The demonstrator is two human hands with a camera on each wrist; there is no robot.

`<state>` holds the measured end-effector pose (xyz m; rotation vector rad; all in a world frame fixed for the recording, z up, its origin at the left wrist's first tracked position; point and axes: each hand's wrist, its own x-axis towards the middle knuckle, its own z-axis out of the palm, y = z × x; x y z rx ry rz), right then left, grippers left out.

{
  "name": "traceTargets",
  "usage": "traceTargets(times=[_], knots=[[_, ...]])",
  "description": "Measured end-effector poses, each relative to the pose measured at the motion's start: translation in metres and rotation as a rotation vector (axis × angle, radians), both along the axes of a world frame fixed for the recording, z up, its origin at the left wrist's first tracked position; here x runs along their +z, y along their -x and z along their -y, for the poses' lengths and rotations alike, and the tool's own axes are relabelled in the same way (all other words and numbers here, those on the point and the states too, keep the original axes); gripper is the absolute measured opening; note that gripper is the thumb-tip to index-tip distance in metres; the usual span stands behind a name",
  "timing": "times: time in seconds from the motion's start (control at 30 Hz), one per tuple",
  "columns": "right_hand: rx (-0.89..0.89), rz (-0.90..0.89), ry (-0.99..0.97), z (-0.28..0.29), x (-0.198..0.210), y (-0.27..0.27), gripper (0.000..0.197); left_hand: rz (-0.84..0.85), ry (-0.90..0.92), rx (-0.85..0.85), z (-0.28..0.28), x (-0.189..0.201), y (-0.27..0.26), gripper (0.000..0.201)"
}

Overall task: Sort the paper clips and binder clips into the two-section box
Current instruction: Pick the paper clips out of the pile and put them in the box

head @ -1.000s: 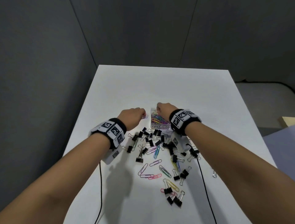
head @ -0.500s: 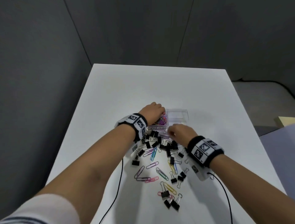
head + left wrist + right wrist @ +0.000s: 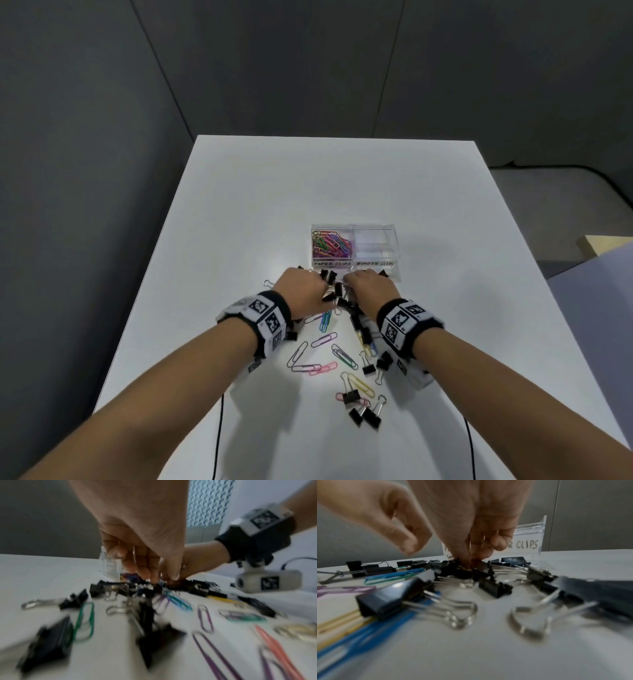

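Observation:
A clear two-section box [image 3: 397,240] stands mid-table. Its left section, labelled PAPER CLIPS, holds coloured paper clips [image 3: 330,244]; the right section, labelled BINDER CLIPS, shows nothing inside. Just in front of it lies a heap of black binder clips [image 3: 337,291] mixed with paper clips. My left hand [image 3: 322,289] reaches down into the heap with thumb and fingertips [image 3: 149,574] close together; blur hides what they hold. My right hand [image 3: 471,559] pinches a thin wire paper clip [image 3: 476,543] at the heap's far end.
Loose paper clips [image 3: 322,368] and binder clips [image 3: 364,416] are scattered on the white table [image 3: 239,205] nearer to me. Two black cables [image 3: 219,431] trail from the wrists toward the front edge. Grey walls stand behind and to the left.
My left hand has come back from the box's paper-clip section to the heap. My right hand has shifted slightly forward in the heap.

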<state>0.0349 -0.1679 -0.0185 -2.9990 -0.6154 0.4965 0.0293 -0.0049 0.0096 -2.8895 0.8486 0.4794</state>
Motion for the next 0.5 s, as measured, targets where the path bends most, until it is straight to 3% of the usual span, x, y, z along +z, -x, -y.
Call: traceTargets(times=[0.17, 0.3, 0.4, 0.5], knots=[[0.010, 0.017, 0.011, 0.004, 0.000, 0.016, 0.030, -0.040, 0.064, 0.118, 0.001, -0.018, 0.028, 0.046], [-0.034, 0.006, -0.080, 0.011, 0.009, 0.027, 0.025, -0.058, 0.159, 0.237, 0.001, -0.027, 0.039, 0.034], [-0.145, -0.056, -0.200, 0.020, 0.021, 0.035, 0.020, -0.039, 0.192, 0.219, -0.004, -0.032, 0.045, 0.029], [-0.151, -0.108, -0.197, 0.027, 0.030, 0.047, 0.017, -0.027, 0.254, 0.172, -0.011, -0.032, 0.050, 0.029]])
